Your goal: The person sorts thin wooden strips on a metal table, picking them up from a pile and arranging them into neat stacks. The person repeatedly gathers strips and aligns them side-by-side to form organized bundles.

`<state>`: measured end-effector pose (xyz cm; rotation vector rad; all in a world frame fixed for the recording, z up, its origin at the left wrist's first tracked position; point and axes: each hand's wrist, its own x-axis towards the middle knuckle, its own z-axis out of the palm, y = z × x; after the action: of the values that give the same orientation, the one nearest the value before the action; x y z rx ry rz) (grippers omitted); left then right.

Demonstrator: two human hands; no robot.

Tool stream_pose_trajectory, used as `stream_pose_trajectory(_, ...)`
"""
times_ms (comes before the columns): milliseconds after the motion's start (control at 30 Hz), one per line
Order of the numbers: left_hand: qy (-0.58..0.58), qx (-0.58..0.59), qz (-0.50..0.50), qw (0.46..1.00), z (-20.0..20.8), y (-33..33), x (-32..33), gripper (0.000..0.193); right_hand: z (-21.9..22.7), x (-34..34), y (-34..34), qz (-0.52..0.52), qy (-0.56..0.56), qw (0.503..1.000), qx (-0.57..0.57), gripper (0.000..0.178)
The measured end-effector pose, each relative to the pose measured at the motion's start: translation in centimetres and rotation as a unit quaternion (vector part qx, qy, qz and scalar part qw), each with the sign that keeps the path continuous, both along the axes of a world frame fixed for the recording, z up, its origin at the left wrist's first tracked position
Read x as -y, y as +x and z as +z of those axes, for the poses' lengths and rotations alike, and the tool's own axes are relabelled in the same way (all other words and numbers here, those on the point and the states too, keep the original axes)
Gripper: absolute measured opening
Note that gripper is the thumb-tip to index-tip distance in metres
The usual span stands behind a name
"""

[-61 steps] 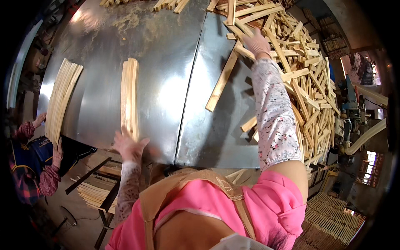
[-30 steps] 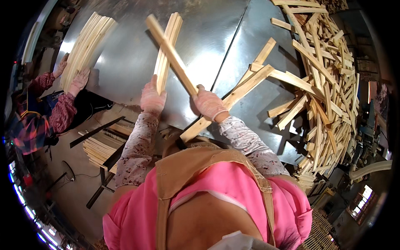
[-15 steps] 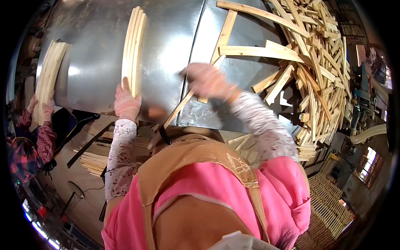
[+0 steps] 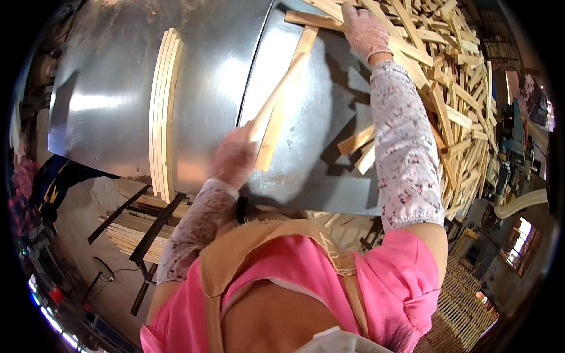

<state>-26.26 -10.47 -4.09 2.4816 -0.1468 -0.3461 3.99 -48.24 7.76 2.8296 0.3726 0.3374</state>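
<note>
Four or so thin wooden slats (image 4: 163, 112) lie gathered in a neat stack on the left of the metal table (image 4: 106, 94), so a small part looks sorted. Right of them, the left hand (image 4: 234, 157) closes around the near end of a wooden strip (image 4: 283, 94) slanting across the sheet. Farther right, the right hand (image 4: 365, 28) rests flat, fingers loosely spread, on the large jumbled pile of strips (image 4: 453, 106), most of it seemingly untouched.
</note>
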Motion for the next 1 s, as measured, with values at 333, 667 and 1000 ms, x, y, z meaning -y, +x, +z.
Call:
stream_pose_trajectory(333,0.010,-0.025,0.034,0.999,0.8,3.7,2.7,0.085,1.7,0.1,4.6,-0.073,0.134,0.977,-0.151,0.068)
stream_pose_trajectory(667,-0.561,-0.292,0.132,0.764,3.8,3.9,-6.3,0.087,-2.0,-18.6,-10.6,-0.204,0.739,0.509,-0.391,0.039)
stream_pose_trajectory(1000,0.130,0.087,0.035,0.987,3.3,-0.4,-17.5,0.085,-8.8,-37.6,-24.5,-0.256,0.721,0.486,-0.423,0.123)
